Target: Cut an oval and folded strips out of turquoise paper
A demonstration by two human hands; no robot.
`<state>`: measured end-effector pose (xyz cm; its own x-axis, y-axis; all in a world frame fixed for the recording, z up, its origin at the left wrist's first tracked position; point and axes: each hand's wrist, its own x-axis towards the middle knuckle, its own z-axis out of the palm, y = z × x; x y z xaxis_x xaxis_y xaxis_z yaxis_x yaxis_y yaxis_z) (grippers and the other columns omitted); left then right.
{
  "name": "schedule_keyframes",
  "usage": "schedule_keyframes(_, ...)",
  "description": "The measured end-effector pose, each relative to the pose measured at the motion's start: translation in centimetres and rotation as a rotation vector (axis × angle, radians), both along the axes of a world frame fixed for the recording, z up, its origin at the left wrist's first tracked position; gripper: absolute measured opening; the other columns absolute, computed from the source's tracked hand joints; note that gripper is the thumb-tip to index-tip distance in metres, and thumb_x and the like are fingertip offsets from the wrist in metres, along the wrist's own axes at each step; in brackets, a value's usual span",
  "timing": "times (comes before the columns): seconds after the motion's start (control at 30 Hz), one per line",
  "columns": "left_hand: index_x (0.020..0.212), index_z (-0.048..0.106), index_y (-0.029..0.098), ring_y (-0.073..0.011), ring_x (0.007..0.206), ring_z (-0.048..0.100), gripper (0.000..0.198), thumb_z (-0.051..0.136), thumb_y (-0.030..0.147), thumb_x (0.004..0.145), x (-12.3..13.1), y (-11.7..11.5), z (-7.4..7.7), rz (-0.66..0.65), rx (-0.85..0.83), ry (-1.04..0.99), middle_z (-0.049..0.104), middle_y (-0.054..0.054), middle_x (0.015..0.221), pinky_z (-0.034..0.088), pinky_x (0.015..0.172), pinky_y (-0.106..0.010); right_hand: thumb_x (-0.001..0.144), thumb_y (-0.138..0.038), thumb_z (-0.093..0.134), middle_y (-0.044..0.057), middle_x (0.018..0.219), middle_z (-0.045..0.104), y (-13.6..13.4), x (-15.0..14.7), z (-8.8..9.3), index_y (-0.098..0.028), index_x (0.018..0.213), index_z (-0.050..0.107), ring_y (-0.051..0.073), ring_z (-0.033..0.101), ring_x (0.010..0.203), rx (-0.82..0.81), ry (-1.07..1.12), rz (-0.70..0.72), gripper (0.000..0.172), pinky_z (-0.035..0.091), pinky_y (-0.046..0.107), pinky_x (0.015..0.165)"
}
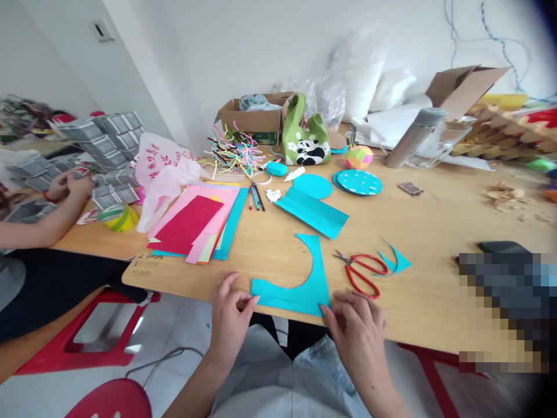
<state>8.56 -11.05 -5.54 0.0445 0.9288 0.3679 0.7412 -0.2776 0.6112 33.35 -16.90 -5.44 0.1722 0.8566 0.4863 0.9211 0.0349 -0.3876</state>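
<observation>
A blue paper offcut with a large curved cutout lies at the table's front edge. My left hand is closed with its fingertips at the offcut's left corner. At the lower right corner, my right hand has its thumb on the paper and its other fingers curled. Red-handled scissors rest with parted blades just beyond my right hand, touching or close to small blue scraps. Farther back are a folded blue sheet, a blue paper circle and patterned blue discs.
Coloured paper sheets are stacked at left, near pens and tape. Behind stand pipe cleaners, a green panda bag and a steel flask. A co-worker's hands are at far left among grey boxes.
</observation>
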Motion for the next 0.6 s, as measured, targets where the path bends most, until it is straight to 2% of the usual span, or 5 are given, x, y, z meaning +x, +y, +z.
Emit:
schedule_keyframes(0.27,0.066,0.062,0.020,-0.0285,0.119,0.052,0.020,0.064,0.029,0.084,-0.03,-0.03,-0.30,0.004,0.013,-0.008,0.057,-0.011,0.123,0.049,0.095,-0.047,0.093,-0.053,0.047,0.010,0.100,0.064,0.00,0.03,-0.06,-0.022,0.074,0.060,0.031,0.049,0.105,-0.003,0.022,-0.004,0.039,0.036,0.045,0.084)
schedule_keyframes(0.6,0.065,0.062,0.020,-0.0295,0.117,0.052,0.023,0.061,0.030,0.085,-0.27,0.61,0.30,-0.029,0.011,0.082,0.058,-0.011,0.119,0.045,0.096,-0.048,0.093,-0.045,0.051,0.008,0.100,0.063,-0.06,-0.06,0.31,-0.022,0.076,0.060,0.028,0.048,0.103,-0.025,0.045,0.007,0.030,0.038,0.045,0.088)
